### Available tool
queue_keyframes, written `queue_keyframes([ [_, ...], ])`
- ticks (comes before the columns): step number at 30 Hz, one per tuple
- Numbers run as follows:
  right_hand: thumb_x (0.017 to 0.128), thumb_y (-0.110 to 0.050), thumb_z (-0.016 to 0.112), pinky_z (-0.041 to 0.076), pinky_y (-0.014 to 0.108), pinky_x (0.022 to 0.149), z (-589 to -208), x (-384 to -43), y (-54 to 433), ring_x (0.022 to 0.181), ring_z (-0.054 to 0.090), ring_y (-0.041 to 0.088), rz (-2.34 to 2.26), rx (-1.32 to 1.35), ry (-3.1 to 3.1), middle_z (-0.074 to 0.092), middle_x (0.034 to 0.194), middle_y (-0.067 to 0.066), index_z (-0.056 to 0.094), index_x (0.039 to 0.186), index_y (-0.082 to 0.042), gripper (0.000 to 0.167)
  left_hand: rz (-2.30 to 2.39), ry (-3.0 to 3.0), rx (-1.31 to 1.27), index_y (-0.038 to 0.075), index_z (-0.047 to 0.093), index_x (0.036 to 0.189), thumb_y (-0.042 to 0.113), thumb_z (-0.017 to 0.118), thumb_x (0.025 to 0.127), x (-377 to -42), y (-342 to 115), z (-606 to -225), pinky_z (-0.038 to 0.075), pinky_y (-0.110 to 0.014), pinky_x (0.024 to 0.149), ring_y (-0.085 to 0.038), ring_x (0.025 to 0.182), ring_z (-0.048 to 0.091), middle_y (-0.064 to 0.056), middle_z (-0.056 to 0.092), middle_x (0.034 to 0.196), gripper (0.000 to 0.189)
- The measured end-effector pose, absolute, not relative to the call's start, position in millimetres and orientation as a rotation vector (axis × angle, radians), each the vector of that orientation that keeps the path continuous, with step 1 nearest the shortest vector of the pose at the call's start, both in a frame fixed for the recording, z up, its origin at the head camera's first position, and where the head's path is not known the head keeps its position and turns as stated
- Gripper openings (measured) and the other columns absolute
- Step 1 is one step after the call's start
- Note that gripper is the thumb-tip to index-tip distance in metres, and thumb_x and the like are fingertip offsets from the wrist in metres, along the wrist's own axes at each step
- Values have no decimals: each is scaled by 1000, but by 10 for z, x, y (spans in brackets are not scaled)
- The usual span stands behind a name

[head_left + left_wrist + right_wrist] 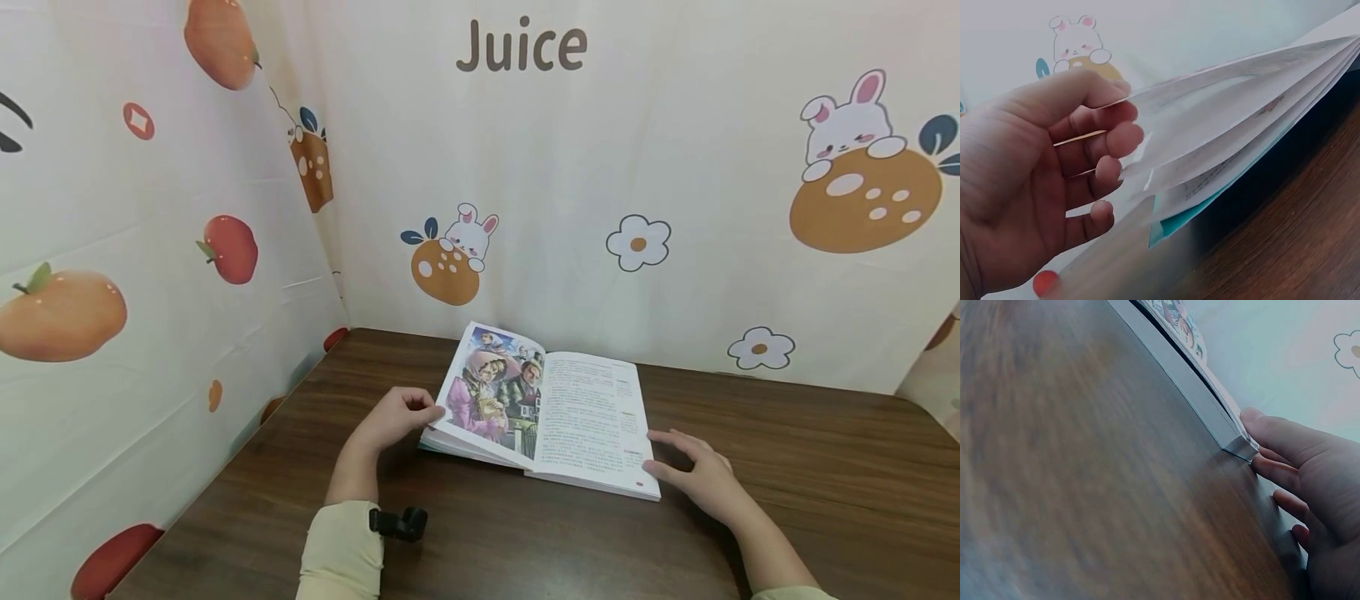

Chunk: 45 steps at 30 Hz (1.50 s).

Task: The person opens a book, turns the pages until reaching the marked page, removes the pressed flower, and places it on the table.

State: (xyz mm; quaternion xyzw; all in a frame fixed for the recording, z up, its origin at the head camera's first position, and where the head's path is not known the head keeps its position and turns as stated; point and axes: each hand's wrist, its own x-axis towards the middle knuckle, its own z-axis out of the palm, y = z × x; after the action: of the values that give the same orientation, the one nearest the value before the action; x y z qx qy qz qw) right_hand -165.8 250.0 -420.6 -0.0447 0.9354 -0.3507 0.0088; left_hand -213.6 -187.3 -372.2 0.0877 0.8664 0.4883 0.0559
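An open book (588, 417) lies on the brown wooden table, a colour illustration (495, 392) on its left page and printed text on its right. With thumb and index finger, my left hand (393, 417) pinches the left page at its outer edge. The left wrist view shows that page (1210, 103) raised, with several others fanned out beneath it above a teal cover (1185, 222). My right hand (697, 475) grips the book's right edge near the lower corner, thumb on top and index finger at the underside. Its other fingers curve below the edge in the right wrist view.
The wooden table (600, 542) reaches back to a pale curtain (555, 208) printed with rabbits, fruit and flowers. More of the printed cloth (165, 333) hangs along the left side. A black wrist strap (397, 523) sits over the left sleeve.
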Motion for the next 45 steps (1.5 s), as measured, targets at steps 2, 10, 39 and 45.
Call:
queue_keyframes([
  [2, 78, -53, 65, 14, 73, 88, -4209, -1657, 2499, 125, 18, 55, -1097, -139, 2922, 28, 140, 33, 52, 130, -8, 71, 1456, 2634, 246, 8, 64, 73, 26, 67, 84, -2141, -1899, -3746, 41, -30, 64, -19, 72, 49, -4, 54, 71, 22],
  [10, 78, -54, 65, 13, 72, 88, -4205, -1649, 2496, 125, 19, 55, -1101, -149, 2927, 28, 139, 33, 52, 130, -8, 71, 1349, 2633, 179, 8, 63, 70, 23, 69, 82, -2151, -1938, -3830, 40, -29, 58, -19, 65, 48, -3, 55, 67, 21],
  [39, 79, -51, 65, 12, 73, 88, -4182, -1647, 2496, 124, 18, 57, -1104, -132, 2928, 28, 139, 34, 52, 129, -7, 68, 976, 2793, 219, 10, 56, 60, 15, 73, 75, -2155, -1770, -3914, 36, -26, 50, -12, 55, 44, 2, 49, 56, 23],
  [45, 80, -51, 65, 13, 73, 88, -4187, -1650, 2489, 123, 17, 58, -1096, -122, 2924, 27, 139, 34, 52, 130, -8, 67, 942, 2797, 200, 9, 55, 62, 16, 74, 74, -2157, -1757, -3921, 36, -26, 50, -14, 55, 45, 0, 49, 58, 23],
])
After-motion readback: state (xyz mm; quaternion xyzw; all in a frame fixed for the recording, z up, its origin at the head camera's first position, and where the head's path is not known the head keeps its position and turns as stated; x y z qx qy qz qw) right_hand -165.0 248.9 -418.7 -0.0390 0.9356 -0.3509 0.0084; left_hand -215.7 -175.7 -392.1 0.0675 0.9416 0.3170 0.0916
